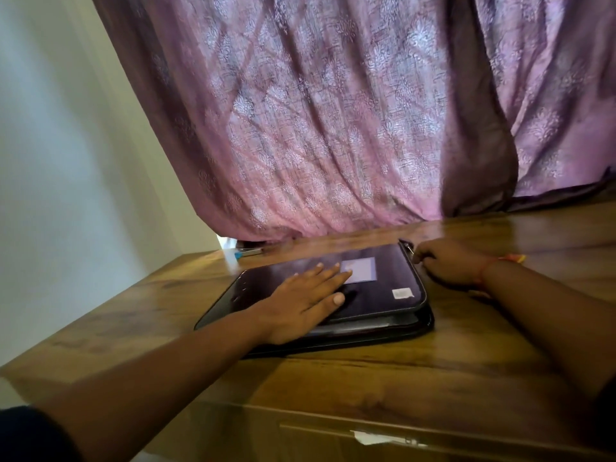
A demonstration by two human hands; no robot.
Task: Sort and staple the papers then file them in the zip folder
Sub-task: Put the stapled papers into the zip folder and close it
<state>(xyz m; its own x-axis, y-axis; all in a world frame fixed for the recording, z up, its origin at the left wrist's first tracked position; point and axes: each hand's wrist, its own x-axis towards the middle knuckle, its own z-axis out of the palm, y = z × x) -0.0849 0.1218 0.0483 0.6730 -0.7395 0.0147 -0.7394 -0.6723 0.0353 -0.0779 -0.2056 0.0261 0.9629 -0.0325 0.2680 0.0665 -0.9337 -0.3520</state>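
The folder [376, 295] lay flat on the desk [433, 371], lid down. Beyond its far-left corner, a small blue-and-white thing [245, 251], too blurred to name. My left hand [306, 301] pressed the folder's cover, fingers straight and slightly spread. At its far-right corner, my right hand [446, 261] curled its fingers, pinching the zip pull [409, 249].
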